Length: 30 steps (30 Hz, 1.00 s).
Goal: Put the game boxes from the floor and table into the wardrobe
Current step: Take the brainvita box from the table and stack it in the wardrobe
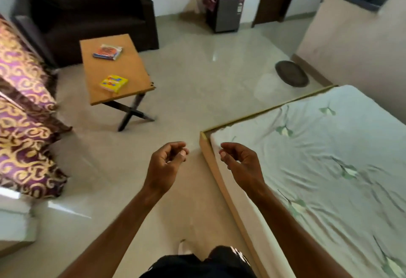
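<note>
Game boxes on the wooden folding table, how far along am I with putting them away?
Done: no box shows on the visible floor, though the wardrobe is out of view. In hand: nothing; left hand and right hand hang loosely curled, empty. Left: the flat yellow cardboard box and the red-and-blue box lie on the wooden table.

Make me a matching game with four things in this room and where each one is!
Things:
1. yellow game box
2. red and blue game box
3. dark oval tray
4. armchair

Places:
A. flat on the floor, past the bed
B. standing behind the table
C. on the table, at the end nearer the camera
D. on the table, at the end nearer the armchair

Pairs: 1-C, 2-D, 3-A, 4-B.
</note>
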### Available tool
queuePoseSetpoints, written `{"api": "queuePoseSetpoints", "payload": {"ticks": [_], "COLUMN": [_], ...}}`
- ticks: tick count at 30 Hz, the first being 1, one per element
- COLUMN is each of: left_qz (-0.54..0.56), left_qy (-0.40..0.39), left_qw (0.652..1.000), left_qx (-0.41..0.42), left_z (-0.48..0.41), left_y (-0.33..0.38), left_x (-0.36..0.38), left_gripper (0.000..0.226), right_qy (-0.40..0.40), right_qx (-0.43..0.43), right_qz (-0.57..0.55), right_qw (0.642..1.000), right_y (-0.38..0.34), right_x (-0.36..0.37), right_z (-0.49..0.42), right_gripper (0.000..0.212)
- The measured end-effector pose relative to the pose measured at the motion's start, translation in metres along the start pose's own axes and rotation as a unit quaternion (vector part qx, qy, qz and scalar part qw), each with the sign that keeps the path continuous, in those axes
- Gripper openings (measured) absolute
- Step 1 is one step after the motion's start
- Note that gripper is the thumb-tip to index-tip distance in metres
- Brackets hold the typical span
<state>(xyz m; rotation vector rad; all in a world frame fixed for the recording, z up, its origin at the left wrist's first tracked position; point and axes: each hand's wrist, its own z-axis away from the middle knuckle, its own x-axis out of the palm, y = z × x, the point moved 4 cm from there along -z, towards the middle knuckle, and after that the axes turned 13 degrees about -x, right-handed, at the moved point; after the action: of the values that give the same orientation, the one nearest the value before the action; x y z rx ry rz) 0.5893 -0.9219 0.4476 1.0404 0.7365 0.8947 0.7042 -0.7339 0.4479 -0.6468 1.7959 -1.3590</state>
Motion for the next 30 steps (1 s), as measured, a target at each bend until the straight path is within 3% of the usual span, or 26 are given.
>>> {"api": "queuePoseSetpoints", "payload": {"ticks": [9, 15, 22, 30], "left_qz": [0.053, 0.054, 0.086, 0.135], "left_qy": [0.109, 0.164, 0.198, 0.231], "left_qw": [0.992, 0.984, 0.976, 0.962], "left_qx": [-0.030, -0.039, -0.027, -0.063], "left_z": [-0.157, -0.309, -0.454, -0.643], "left_y": [0.029, 0.064, 0.121, 0.136], "left_x": [-0.110, -0.166, -0.218, -0.294], "left_gripper": [0.021, 0.021, 0.021, 0.021], "right_qy": [-0.103, -0.163, -0.207, -0.243], "right_qx": [-0.017, -0.025, -0.040, -0.036], "right_qz": [-0.020, -0.032, -0.018, 0.001], "right_qw": [0.994, 0.986, 0.977, 0.969], "right_y": [0.001, 0.001, -0.012, 0.004], "right_x": [0.144, 0.236, 0.318, 0.430], "right_z": [-0.194, -0.356, -0.523, -0.713], "right_gripper": [0.019, 0.019, 0.020, 0.019]}}
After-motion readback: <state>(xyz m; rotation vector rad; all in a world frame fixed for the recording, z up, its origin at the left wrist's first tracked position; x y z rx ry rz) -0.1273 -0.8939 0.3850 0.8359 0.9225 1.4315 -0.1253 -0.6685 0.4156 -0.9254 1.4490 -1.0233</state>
